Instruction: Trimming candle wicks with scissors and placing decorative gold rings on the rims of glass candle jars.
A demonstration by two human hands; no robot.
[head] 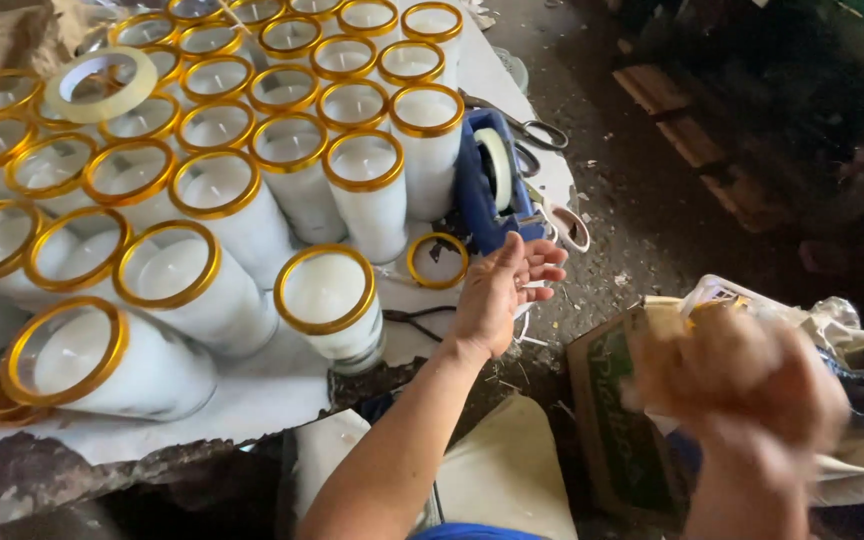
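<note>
bright left, dim right — motion blur

The left hand (500, 292) is held open, palm turned up, fingers spread toward one o'clock from a bare forearm. The right hand (742, 385) is blurred at four o'clock; its grip cannot be told.

The table (282, 385) is crowded with gold-rimmed white candles (327, 300). A blue tape dispenser (492, 180), scissors (537, 130) and a loose gold ring (438, 260) are laid alongside.
</note>
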